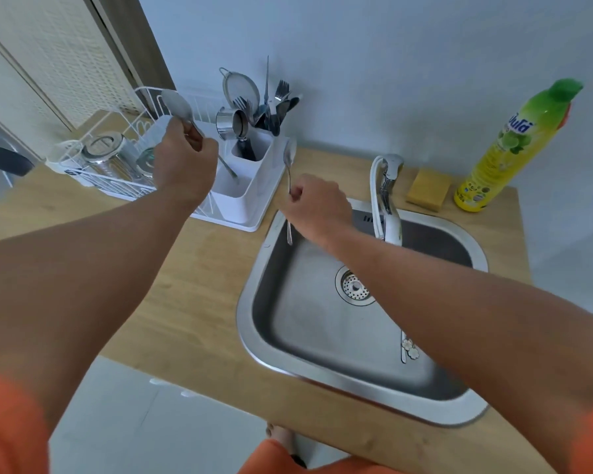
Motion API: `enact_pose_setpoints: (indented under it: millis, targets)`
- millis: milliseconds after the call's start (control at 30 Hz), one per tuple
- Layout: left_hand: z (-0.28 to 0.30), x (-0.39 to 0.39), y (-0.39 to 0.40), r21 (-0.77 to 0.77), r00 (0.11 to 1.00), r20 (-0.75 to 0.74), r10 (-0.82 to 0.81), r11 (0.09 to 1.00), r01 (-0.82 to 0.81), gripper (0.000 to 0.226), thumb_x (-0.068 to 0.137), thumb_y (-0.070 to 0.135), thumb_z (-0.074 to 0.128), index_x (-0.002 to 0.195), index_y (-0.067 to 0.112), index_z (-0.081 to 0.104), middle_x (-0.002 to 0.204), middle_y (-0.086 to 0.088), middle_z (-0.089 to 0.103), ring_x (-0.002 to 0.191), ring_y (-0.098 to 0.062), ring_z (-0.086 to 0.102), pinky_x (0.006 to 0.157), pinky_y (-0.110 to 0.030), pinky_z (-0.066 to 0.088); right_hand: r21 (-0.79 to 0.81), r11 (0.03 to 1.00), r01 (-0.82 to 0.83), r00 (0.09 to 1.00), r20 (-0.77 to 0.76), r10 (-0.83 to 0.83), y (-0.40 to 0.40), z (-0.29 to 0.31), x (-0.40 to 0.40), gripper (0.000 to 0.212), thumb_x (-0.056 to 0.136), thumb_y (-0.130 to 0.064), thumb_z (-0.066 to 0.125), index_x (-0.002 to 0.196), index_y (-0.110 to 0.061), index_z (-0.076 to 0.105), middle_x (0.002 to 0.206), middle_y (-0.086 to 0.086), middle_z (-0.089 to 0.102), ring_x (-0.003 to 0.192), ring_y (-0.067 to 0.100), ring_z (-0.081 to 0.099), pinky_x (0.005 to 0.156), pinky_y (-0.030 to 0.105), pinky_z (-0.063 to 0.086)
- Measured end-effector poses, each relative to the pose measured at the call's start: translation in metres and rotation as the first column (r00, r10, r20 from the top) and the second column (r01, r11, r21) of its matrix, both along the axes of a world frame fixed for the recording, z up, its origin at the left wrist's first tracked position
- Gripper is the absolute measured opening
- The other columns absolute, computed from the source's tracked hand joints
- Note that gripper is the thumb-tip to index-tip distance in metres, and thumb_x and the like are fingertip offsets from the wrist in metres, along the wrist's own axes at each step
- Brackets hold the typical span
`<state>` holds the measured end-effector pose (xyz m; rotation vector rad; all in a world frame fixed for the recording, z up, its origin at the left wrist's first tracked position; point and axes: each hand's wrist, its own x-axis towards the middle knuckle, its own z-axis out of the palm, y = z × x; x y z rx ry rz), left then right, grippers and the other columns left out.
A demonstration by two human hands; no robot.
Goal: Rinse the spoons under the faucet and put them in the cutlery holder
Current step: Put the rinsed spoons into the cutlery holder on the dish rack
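Note:
My left hand (185, 162) grips a large metal spoon (177, 105) by its handle, bowl up, above the dish rack. My right hand (317, 206) holds a smaller spoon (290, 155) upright, its handle end hanging over the sink's left rim. The white cutlery holder (254, 186) stands between the two hands, with forks, spoons and a strainer sticking out of its back compartment. The faucet (387, 196) is just right of my right hand; no water is visible. Another utensil with a flower pattern (407, 347) lies in the steel sink (254, 302), partly hidden by my right forearm.
A white wire dish rack (117, 155) with glass jars stands at the left on the wooden counter (199, 285). A yellow sponge (428, 188) and a yellow dish-soap bottle (507, 148) sit behind the sink at the right. The wall is close behind.

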<state>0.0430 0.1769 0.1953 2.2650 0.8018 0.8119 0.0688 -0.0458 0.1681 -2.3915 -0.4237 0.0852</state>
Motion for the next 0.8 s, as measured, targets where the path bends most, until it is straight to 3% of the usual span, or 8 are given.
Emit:
enact_pose_setpoints:
  millis: [133,267,367,533,800]
  targets:
    - [-0.018,-0.008,0.001,0.012,0.982,-0.171,-0.074,0.997,0.078,0.022,0.087,0.038,0.059,0.101,0.021,0.058,0.092,0.0,0.067,0.085,-0.027,0.06,0.075,-0.04,0.049,0.086,0.996,-0.002,0.996,0.091,-0.006,0.025,0.04,0.023,0.016,0.081,-0.037,0.06,0.081,-0.022,0.062,0.075,-0.008,0.066,0.073,0.019,0.061,0.06,0.03,0.044]
    - [-0.041,-0.015,-0.004,-0.12,0.946,-0.294,-0.133,0.988,0.101,0.01,0.082,0.034,0.064,0.085,0.024,0.062,0.084,0.0,0.068,0.082,-0.026,0.063,0.068,-0.034,0.046,0.19,0.979,-0.068,0.988,0.147,0.04,0.053,0.067,0.044,0.01,0.087,-0.032,0.062,0.081,-0.024,0.062,0.076,-0.01,0.065,0.072,0.013,0.062,0.061,0.027,0.048]
    - [-0.051,-0.02,-0.012,-0.245,0.962,-0.243,-0.126,0.967,0.064,0.008,0.08,0.031,0.065,0.075,0.028,0.059,0.077,0.009,0.063,0.076,-0.02,0.063,0.063,-0.03,0.042,0.198,0.975,-0.104,0.988,0.134,0.078,0.071,0.07,0.053,0.009,0.089,-0.028,0.062,0.081,-0.025,0.062,0.076,-0.011,0.065,0.073,0.009,0.061,0.06,0.026,0.046]
    - [-0.055,-0.027,-0.015,-0.29,0.983,-0.167,-0.073,0.957,0.021,0.011,0.079,0.034,0.064,0.073,0.03,0.055,0.075,0.013,0.063,0.07,-0.009,0.059,0.056,-0.027,0.039,0.073,0.987,-0.141,0.989,0.054,0.138,0.088,0.048,0.05,0.007,0.09,-0.028,0.062,0.085,-0.028,0.067,0.086,-0.012,0.067,0.078,0.011,0.062,0.063,0.026,0.046]
    - [-0.064,-0.047,-0.021,-0.388,0.997,-0.078,0.01,0.921,-0.04,0.016,0.088,0.042,0.069,0.08,0.032,0.059,0.079,0.013,0.066,0.076,-0.002,0.061,0.06,-0.023,0.04,-0.101,0.982,-0.158,0.987,-0.014,0.157,0.087,0.01,0.027,0.02,0.097,-0.028,0.055,0.093,-0.029,0.075,0.096,-0.009,0.07,0.084,0.016,0.065,0.058,0.025,0.04]
